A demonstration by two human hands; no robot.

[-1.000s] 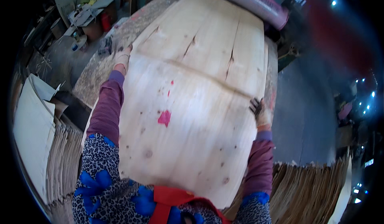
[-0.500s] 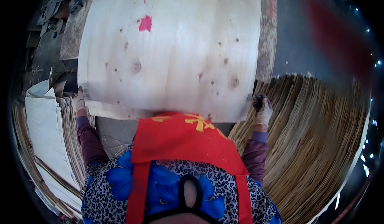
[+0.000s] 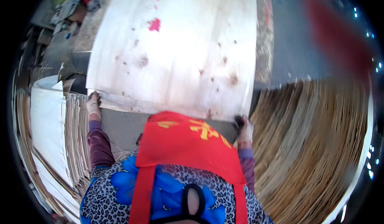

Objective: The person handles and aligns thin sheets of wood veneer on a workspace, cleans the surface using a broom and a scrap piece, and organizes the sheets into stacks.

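Has left hand [image 3: 94, 106] and right hand [image 3: 245, 132] at the near corners of the pale wood sheet [image 3: 184, 56], spread across the mottled table [image 3: 263, 52]; cannot tell clamped from merely touching. Could split the near edge by pulling unevenly.

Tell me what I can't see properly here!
In the head view:
Wood sheet: far end cut off by the picture's top edge.
Table: mostly hidden under the sheet.
Left hand and right hand: too blurred to show their grip.
Clutter, upper left: blurred, too small to name.
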